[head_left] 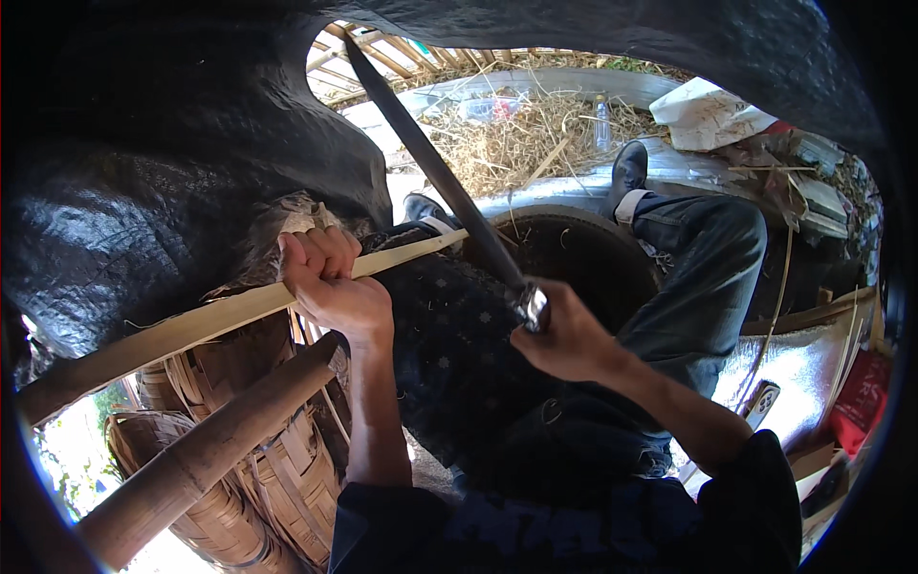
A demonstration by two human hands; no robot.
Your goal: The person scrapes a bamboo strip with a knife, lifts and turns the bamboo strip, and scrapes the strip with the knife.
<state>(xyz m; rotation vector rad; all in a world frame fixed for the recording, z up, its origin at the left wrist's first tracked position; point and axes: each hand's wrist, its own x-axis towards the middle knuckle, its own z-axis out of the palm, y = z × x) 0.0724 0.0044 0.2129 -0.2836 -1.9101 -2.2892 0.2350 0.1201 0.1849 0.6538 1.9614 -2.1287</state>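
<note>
My left hand [339, 292] is closed around a long pale bamboo strip [191, 335], which slants from the lower left up to the middle of the view. In my right hand [574, 335] is the handle of a machete [430, 161], its long dark blade pointing up and to the left. The strip's far end appears right by the blade's edge; whether they touch I cannot tell. A dark patterned cloth [435, 325] lies over my lap. Between my legs, behind the blade, sits a round dark object with a curved rim [574, 215].
Woven bamboo baskets [277, 478] and a thick bamboo pole [206, 450] stand at lower left. Black sheeting [143, 143] hangs at left and overhead. Beyond my feet lie straw [535, 129], a clear bottle [601, 122] and a white sack [708, 115]. A red bag [858, 402] is at right.
</note>
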